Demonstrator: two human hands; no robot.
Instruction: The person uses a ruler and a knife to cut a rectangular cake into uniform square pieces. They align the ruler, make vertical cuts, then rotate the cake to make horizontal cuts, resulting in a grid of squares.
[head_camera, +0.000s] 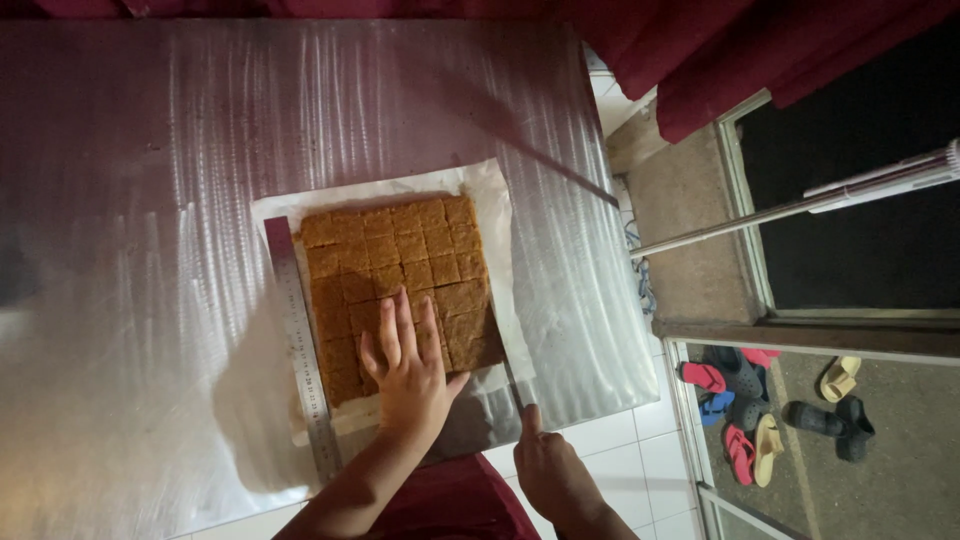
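A square brown slab of sweet (400, 270), scored into several small squares, lies on white paper (480, 190) on a steel table (150, 200). My left hand (410, 365) rests flat on the slab's near part, fingers spread. My right hand (548, 465) grips a knife (512, 380) whose blade runs along the slab's right edge. A long metal ruler (300, 350) lies along the slab's left side.
The table's right edge (620, 300) drops to a white tiled floor (620, 450). Red curtains (720, 50) hang at the top right. Several sandals and slippers (760, 410) lie outside a sliding door. A metal pole (800, 205) crosses at the right.
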